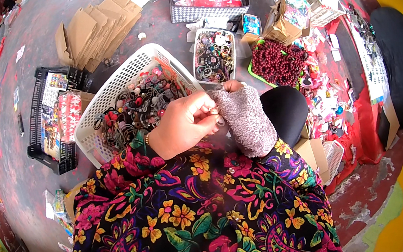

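"White basket (118, 81), hair ties (127, 106) inside. And the fingers (200, 106)?"
"Left hand (176, 128): pinched together near the basket; anything gripped is too small to tell. Right hand (231, 86): mostly behind its fuzzy sleeve (248, 124), so I can't tell."

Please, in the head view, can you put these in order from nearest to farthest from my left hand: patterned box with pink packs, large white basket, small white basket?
From your left hand:
1. Large white basket: right beside it, ahead and to its left.
2. Small white basket: ahead, to its right.
3. Patterned box: beyond the small basket.
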Action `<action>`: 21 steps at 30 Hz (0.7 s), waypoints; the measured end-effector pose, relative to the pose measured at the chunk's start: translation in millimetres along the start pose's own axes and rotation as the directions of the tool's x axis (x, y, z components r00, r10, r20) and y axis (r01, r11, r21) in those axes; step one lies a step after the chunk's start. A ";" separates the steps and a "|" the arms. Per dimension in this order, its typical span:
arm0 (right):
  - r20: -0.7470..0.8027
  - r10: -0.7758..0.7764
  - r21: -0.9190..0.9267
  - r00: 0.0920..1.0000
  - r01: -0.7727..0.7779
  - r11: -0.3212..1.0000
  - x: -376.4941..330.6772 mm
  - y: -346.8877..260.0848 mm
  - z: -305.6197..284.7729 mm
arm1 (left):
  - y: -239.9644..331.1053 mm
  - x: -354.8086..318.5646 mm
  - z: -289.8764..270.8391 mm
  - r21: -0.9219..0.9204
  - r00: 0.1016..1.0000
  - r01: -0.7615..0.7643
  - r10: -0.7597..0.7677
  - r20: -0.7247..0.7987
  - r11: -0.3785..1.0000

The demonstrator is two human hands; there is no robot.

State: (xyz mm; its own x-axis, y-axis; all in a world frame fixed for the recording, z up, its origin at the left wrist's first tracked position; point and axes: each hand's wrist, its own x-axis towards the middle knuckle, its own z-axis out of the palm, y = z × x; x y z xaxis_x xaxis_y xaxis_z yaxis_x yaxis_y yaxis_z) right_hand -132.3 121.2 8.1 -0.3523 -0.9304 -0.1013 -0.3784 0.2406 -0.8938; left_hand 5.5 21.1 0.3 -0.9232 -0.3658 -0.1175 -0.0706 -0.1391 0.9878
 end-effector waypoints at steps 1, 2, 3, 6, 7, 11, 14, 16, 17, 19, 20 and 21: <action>0.019 0.024 0.039 1.000 -0.024 0.999 3.9 6.9 0.5 | -0.1 0.1 0.1 0.028 1.000 -0.002 0.002 0.012 1.000; 0.032 -0.042 -0.021 0.999 0.043 0.999 3.7 10.7 -1.5 | 0.3 0.5 0.2 0.057 1.000 -0.005 0.003 0.025 0.998; 0.044 -0.109 -0.078 0.993 0.112 0.991 4.1 12.0 -3.9 | 0.9 0.9 0.3 0.085 0.999 -0.008 0.005 0.039 0.996; 0.095 -0.501 -0.267 0.860 0.506 0.820 6.0 -4.6 -17.6 | 3.0 1.2 -1.7 0.026 0.998 0.020 -0.022 0.063 0.999; 0.034 -0.504 -0.297 0.863 0.491 0.819 4.1 -0.5 -16.8 | 2.5 2.0 -3.9 -0.055 0.998 0.043 -0.039 0.059 0.998; -0.055 -0.408 -0.286 0.911 0.377 0.881 -2.9 2.8 -18.2 | 0.6 4.2 -16.0 -0.279 0.996 0.083 -0.076 0.035 0.957; 0.052 -0.341 -0.255 0.939 0.343 0.904 -2.7 -2.4 -30.9 | -1.5 7.0 -17.7 -0.336 0.997 0.080 -0.080 0.012 0.938; 0.078 -0.370 -0.239 0.926 0.378 0.894 -2.4 20.0 -23.1 | 3.6 8.0 -13.5 -0.341 0.994 0.110 -0.108 0.024 0.933; 0.088 -0.354 -0.223 0.931 0.365 0.904 -3.4 25.2 -19.4 | 5.4 8.0 -11.5 -0.342 0.992 0.125 -0.123 0.028 0.931; 0.106 -0.207 -0.204 0.973 0.225 0.953 -8.1 17.3 -11.8 | 5.3 5.9 -10.0 -0.342 0.988 0.152 -0.149 0.036 0.927; 0.110 -0.156 -0.230 0.982 0.178 0.957 -7.5 7.5 -10.2 | 4.3 5.7 -10.4 -0.344 0.986 0.164 -0.159 0.044 0.924; 0.102 -0.143 -0.294 0.984 0.168 0.941 -7.0 -0.5 -9.5 | 2.9 5.7 -11.0 -0.347 0.987 0.162 -0.154 0.050 0.924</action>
State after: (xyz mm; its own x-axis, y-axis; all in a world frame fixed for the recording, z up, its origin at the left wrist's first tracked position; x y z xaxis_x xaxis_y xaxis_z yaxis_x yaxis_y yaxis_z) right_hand -137.8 130.2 13.3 -0.2053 -0.9786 -0.0161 -0.6668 0.1519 -0.7296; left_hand 4.2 8.5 1.4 -0.9193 -0.2931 -0.2628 -0.0835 -0.5070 0.8579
